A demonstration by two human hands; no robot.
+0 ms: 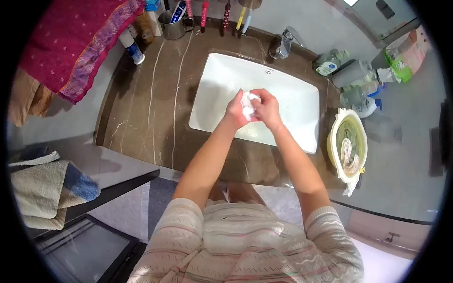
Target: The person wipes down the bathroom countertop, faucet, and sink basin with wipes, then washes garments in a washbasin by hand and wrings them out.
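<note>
A small white item (pixel 248 104), too blurred to tell if it is cloth or foam, lies between my two hands over the white sink (pixel 295 104). My left hand (pixel 237 111) is curled around its left side, palm turned inward. From the right, my right hand (pixel 267 111) presses its bent fingers onto the same white item. Behind the basin stands a chrome faucet (pixel 282 45), apart from both hands.
Brown marbled counter (pixel 160 108) surrounds the sink. At right are a yellow-rimmed basin (pixel 332 146) and bottles, including a soap bottle (pixel 326 63). A metal cup (pixel 173 28) and a tube (pixel 137 55) stand back left. A towel (pixel 42 188) hangs lower left.
</note>
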